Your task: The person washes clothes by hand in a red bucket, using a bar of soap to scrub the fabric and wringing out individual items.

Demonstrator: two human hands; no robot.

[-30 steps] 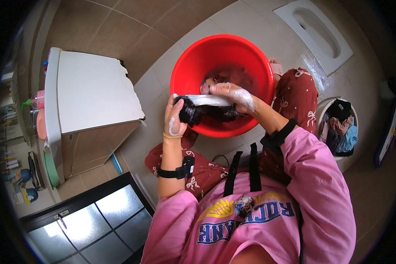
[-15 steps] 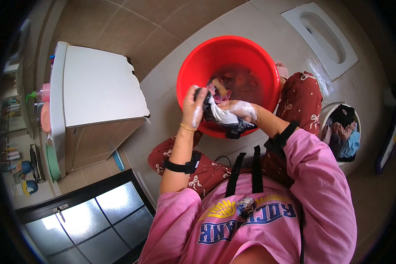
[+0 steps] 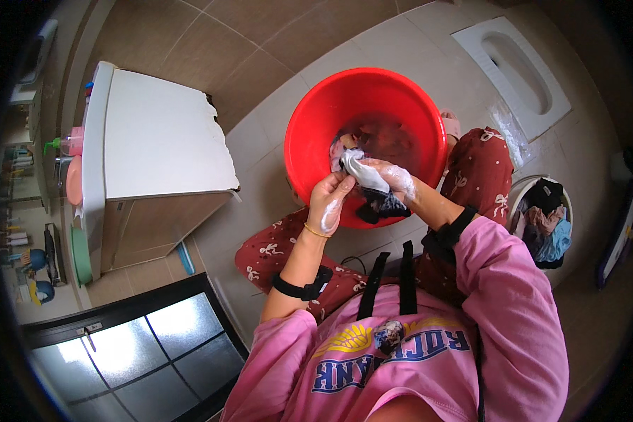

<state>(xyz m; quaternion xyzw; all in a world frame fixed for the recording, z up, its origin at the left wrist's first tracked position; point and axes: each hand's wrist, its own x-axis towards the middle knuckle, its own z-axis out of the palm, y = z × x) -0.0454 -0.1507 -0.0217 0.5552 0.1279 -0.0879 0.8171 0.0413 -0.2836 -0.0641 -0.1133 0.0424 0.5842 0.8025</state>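
Note:
Over the near side of a red tub (image 3: 309, 105), both my hands work on a wet black-and-white garment (image 3: 367, 176). My left hand (image 3: 329, 200), suds on its wrist side, is closed with thumb and fingertips at the garment's left end. My right hand (image 3: 397, 181), with foam over its back, grips the white part from the right. A dark, lacy-looking portion hangs below the right hand toward the tub's rim. Murky water and several soaked clothes (image 3: 387, 137) lie inside the tub, some pinkish. The garment's exact kind cannot be made out.
A squat toilet (image 3: 517, 77) is set in the floor at the far right. Beside my right knee stands a pale bucket of clothes (image 3: 545, 218). A white-topped cabinet (image 3: 162, 137) is on the left, with a glass-paned door (image 3: 141, 352) at the lower left.
My left hand has dropped nearer to me and turned, its thumb now extended along the garment. The white part has bunched up between the hands. My right hand keeps its grip.

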